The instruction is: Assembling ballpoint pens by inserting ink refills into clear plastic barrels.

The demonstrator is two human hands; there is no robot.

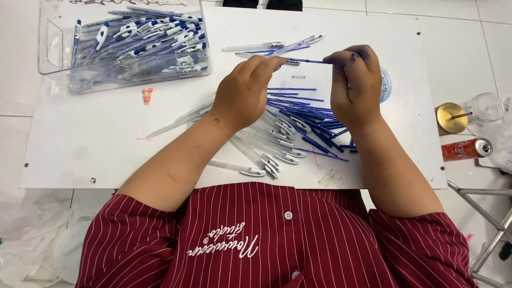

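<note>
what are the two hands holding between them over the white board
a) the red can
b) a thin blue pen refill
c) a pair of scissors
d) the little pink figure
b: the left hand and the right hand each pinch one end of a thin blue pen refill, held level above the pile of refills and clear pen barrels on the white board.

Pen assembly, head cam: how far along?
Done: a clear bin holds many assembled blue-and-white pens. In hand: left hand and right hand hold one blue refill between them. Left: a pile of blue refills and clear barrels on the white board.
</note>
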